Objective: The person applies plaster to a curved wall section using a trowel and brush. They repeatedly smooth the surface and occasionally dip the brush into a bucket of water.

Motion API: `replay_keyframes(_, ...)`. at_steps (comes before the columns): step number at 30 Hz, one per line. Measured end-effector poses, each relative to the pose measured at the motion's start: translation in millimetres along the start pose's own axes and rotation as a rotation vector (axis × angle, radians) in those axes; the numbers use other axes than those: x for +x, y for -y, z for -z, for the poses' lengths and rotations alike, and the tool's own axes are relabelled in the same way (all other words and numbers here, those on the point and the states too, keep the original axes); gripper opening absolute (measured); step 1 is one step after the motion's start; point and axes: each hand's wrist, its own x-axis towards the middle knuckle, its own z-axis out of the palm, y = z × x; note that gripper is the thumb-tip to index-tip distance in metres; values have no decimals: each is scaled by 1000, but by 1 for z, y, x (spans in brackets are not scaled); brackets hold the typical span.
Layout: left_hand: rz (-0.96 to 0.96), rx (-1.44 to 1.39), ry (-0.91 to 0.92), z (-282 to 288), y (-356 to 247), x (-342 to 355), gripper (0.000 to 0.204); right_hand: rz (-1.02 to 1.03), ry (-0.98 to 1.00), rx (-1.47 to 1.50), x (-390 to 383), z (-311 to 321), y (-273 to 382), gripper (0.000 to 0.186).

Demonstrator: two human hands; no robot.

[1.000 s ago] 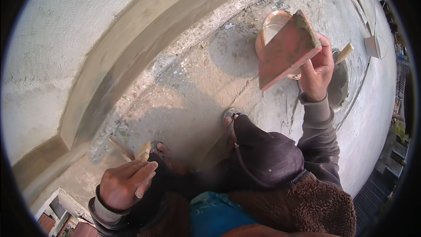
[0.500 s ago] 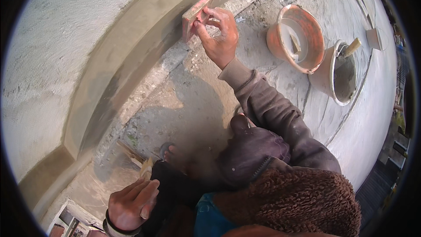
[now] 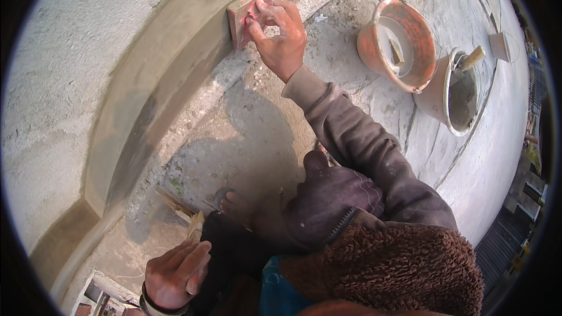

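Note:
My right hand (image 3: 281,38) is closed round the grip of a red plastering float (image 3: 239,23). The float's flat face lies against the damp grey-brown plaster band (image 3: 193,64) along the foot of the wall. Low on the left, my left hand (image 3: 175,272) is closed, its fingers together. Out of it sticks a pale yellow, brush-like tool (image 3: 196,222), partly hidden by the fingers. A darker wet patch (image 3: 137,140) shows on the band between my two hands.
An orange bucket (image 3: 367,44) holds cloudy liquid and a flat piece. Beside it, a pale bucket (image 3: 434,102) of grey mortar has a wooden handle (image 3: 473,57) sticking out. A small pail (image 3: 499,47) stands farther right. Rough rubble ground (image 3: 257,82) borders the wall.
My right hand and the float have slid a little left along the plaster band, and the float sits flatter against it. My left hand has hardly moved.

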Motion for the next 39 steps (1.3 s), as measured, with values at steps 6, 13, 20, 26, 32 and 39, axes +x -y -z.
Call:
replay_keyframes(6, 10, -1, -4, -1, 1, 0, 28, -161, -32, 97, 3, 22, 5, 41)
replay_keyframes(13, 35, -6, 9, -1, 1, -2, 28, -114, -65, 127, 22, 16, -7, 39)
replay_keyframes(20, 28, 18, 1, -1, 0, -2, 28, 46, -20, 6, -4, 1, 25, 38)
replay_keyframes(26, 59, -1, 20, -1, 2, -6, 28, 44, -23, -23, -20, 5, 17, 38)
replay_keyframes(32, 28, 13, 4, -1, 3, -8, 28, 94, -78, -35, -6, -4, 0, 31)
replay_keyframes(39, 35, 7, -8, -2, 4, -9, 28, -22, 98, -73, -18, 28, 14, 31)
